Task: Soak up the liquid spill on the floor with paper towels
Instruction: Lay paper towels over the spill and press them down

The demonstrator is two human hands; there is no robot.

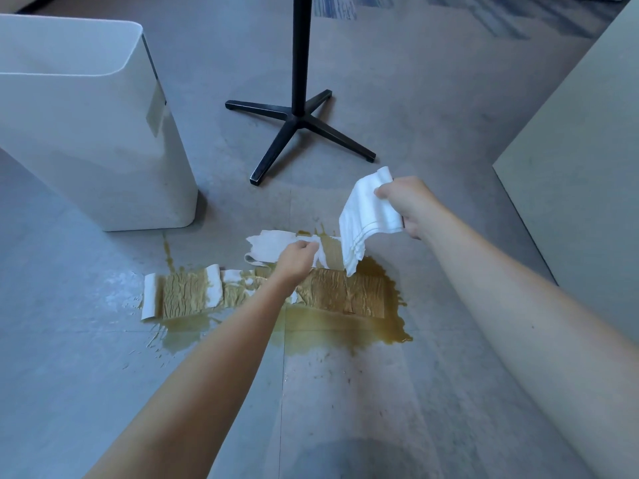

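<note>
forearms (214, 357) reach over spill (390, 326). left hand (297, 259) pinches laid towel strip (266, 245); right hand (404, 205) grips fresh towel (363, 219), fingers curled. laying stage; next, judged: lower onto bare near liquid.

Grey floor (415, 98), seamed into large squares. Across the middle, a yellow-brown spill (345, 326), with a soaked strip of paper towels (186, 295) flat in it and a whiter strip (269, 245) just behind. Standing at left, a white bin (96, 133); behind the spill, a black cross-footed stand (297, 119).
</note>
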